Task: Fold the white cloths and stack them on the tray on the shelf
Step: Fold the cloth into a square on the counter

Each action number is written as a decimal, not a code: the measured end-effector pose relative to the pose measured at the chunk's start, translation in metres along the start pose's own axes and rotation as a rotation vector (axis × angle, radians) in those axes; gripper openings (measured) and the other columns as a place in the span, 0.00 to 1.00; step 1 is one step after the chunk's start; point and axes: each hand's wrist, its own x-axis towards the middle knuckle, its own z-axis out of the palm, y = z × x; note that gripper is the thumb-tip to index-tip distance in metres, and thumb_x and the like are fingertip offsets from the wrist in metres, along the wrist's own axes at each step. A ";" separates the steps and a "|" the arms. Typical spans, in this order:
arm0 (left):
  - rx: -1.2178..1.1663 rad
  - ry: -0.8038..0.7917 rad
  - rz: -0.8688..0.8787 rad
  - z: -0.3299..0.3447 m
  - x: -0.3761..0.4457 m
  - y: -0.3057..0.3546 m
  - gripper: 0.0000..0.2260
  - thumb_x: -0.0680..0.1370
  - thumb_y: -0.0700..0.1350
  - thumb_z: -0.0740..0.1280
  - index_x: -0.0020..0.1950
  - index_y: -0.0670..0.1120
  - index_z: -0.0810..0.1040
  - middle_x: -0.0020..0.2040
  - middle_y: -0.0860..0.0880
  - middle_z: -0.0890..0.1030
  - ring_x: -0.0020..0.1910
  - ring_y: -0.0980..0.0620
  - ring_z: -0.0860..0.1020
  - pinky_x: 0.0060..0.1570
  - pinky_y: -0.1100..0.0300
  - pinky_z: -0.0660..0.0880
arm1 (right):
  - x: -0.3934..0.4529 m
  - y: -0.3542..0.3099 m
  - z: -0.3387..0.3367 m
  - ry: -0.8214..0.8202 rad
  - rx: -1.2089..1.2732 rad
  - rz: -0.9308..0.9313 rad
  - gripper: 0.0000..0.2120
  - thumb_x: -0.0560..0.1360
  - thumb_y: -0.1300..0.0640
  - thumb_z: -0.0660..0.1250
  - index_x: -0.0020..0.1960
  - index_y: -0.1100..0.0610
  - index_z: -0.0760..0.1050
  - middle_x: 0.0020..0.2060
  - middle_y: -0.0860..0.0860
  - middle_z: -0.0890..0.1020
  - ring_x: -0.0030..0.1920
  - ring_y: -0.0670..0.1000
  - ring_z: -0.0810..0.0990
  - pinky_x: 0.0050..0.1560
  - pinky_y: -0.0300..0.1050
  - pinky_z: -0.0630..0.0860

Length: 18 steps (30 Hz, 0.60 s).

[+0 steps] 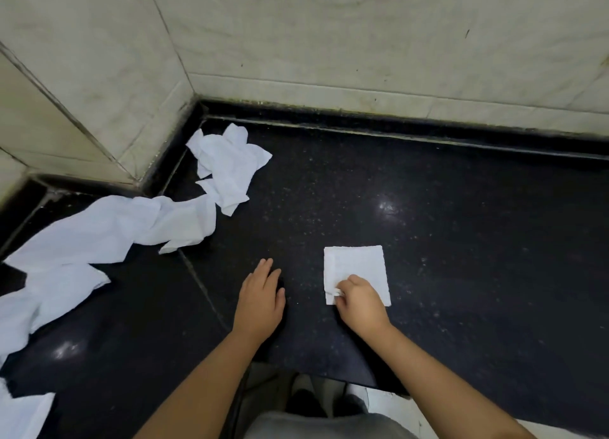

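A small folded white cloth [357, 267] lies square on the black countertop [461, 241]. My right hand [361, 302] pinches its near left corner between curled fingers and thumb. My left hand [262, 298] rests flat on the counter to the left of the cloth, fingers straight, holding nothing. Several crumpled white cloths lie unfolded at the left: one bunch [229, 167] near the wall corner, a long heap [108, 231] trailing toward the left edge. No tray or shelf is in view.
Pale marble walls [362, 43] close off the counter at the back and left, meeting in a corner. The counter's front edge runs just above my legs and shoes [323, 402]. Another white cloth [26, 415] lies at the bottom left corner.
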 end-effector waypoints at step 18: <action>0.020 0.013 0.239 0.013 0.000 -0.001 0.19 0.73 0.47 0.55 0.50 0.42 0.83 0.54 0.44 0.83 0.57 0.45 0.80 0.50 0.49 0.78 | -0.019 0.006 -0.001 -0.008 -0.041 -0.133 0.15 0.72 0.64 0.61 0.58 0.65 0.75 0.54 0.58 0.78 0.56 0.57 0.74 0.58 0.44 0.72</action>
